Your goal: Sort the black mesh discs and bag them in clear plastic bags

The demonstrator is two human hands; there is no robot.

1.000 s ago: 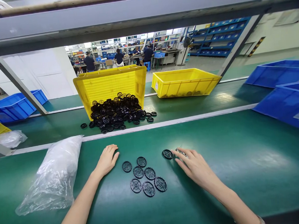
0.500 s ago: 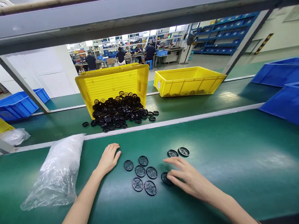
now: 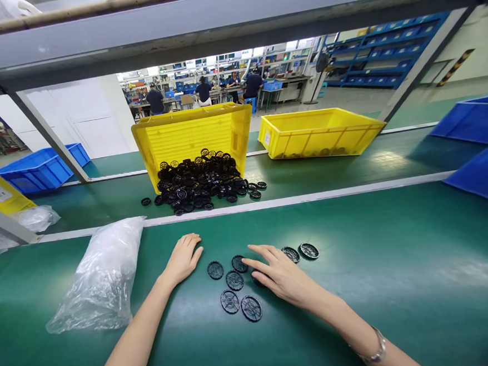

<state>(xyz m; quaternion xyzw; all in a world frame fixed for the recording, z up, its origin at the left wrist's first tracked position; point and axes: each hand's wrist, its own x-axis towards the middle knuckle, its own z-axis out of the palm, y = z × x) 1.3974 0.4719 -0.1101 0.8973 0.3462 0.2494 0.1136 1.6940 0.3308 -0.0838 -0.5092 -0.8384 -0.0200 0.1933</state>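
Several round black plastic grille discs lie flat on the green conveyor belt (image 3: 361,308) in front of me, among them one (image 3: 230,301) and another (image 3: 251,308). My right hand (image 3: 277,272) lies spread over the group, and a disc (image 3: 256,281) is mostly hidden under its palm. Its fingertips are beside the disc (image 3: 240,263). Two more discs (image 3: 308,251) sit beyond the fingers. My left hand (image 3: 183,259) rests flat on the belt, holding nothing, just left of the nearest disc (image 3: 215,270).
A crumpled clear plastic bag (image 3: 103,282) lies left of my left arm. Beyond a white rail, a tilted yellow crate (image 3: 192,133) stands behind a heap of black discs (image 3: 197,180). Another yellow crate (image 3: 320,134) and blue crates (image 3: 474,122) stand nearby. Co-workers sit far behind.
My right hand has slid left and drawn the disc under it toward the group, leaving two discs at the right. My left hand has barely moved, and the view has shifted slightly.
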